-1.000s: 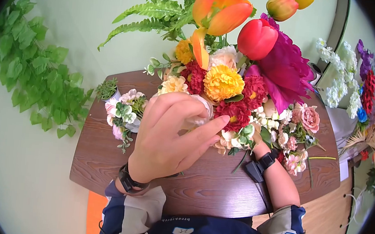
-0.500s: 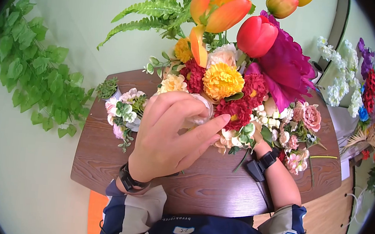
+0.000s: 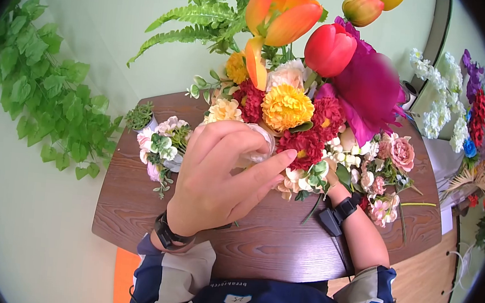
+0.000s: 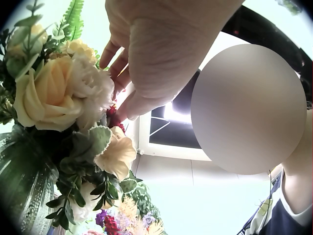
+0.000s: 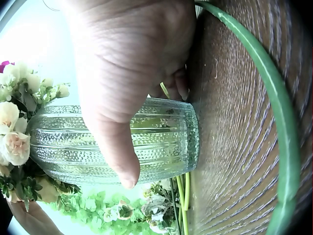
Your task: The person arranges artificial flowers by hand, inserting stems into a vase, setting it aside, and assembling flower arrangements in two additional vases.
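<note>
In the head view, my left hand (image 3: 226, 176) bends its fingers and thumb around a white flower (image 3: 263, 144) at the bouquet's near left side. The left wrist view has this white flower (image 4: 93, 90) beside a cream rose (image 4: 46, 98), with the left hand's (image 4: 161, 54) fingertips against its far side. My right hand (image 5: 122, 73) grips the ribbed glass vase (image 5: 161, 147), thumb across its side; its other fingers are mostly hidden. Flowers mostly cover the right hand (image 3: 332, 177) in the head view. A yellow flower (image 3: 288, 108), red flowers and orange tulips (image 3: 289, 17) fill the bouquet.
On the wooden table (image 3: 269, 240) are pink and white flowers (image 3: 162, 144) at the left and a pink rose bunch (image 3: 395, 153) with loose stems at the right. A small potted plant (image 3: 139, 116) stands at the back left. A green stem (image 5: 279, 107) curves near the right hand.
</note>
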The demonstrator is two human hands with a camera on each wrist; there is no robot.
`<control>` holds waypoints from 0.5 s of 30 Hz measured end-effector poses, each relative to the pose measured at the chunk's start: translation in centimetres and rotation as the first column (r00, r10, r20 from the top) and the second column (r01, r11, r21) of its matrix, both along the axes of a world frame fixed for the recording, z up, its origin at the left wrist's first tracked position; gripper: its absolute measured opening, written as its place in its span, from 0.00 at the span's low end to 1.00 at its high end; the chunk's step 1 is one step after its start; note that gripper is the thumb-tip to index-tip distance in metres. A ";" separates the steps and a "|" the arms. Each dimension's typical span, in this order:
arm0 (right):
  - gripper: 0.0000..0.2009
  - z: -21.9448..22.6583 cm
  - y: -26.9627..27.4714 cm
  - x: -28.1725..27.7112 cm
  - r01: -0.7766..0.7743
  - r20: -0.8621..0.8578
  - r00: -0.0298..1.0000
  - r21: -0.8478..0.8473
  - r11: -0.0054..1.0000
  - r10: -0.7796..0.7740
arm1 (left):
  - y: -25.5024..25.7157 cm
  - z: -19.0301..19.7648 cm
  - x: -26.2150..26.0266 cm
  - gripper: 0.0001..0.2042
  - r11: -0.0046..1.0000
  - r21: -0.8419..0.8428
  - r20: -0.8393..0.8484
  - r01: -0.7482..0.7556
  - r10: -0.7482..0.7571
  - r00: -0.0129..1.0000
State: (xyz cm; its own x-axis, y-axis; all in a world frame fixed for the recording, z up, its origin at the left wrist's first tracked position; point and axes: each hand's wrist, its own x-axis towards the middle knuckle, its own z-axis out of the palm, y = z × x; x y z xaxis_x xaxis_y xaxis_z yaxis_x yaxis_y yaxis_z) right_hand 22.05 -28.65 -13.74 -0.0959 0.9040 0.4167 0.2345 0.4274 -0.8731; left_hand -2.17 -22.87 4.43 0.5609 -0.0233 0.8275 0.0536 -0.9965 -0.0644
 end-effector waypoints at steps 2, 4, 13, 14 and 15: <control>0.17 0.1 0.0 0.0 0.001 0.007 1.000 0.007 1.000 -0.001 | 0.0 0.0 0.0 0.17 1.000 -0.002 0.001 0.000 0.000 1.000; 0.17 0.3 0.1 0.0 0.002 0.013 1.000 0.012 1.000 -0.002 | 0.0 0.0 0.0 0.17 1.000 -0.001 0.001 0.000 0.000 1.000; 0.17 0.7 0.1 -0.2 0.006 0.042 0.999 0.042 0.999 -0.008 | 0.3 -0.2 0.0 0.17 1.000 0.014 -0.004 0.017 -0.017 1.000; 0.17 0.7 0.0 -0.2 0.006 0.045 0.999 0.045 0.999 -0.008 | 0.3 -0.2 0.0 0.17 1.000 0.014 -0.004 0.018 -0.018 1.000; 0.17 0.8 0.0 -0.2 0.007 0.049 0.999 0.048 0.999 -0.009 | 0.3 -0.2 0.0 0.17 1.000 0.014 -0.004 0.018 -0.018 1.000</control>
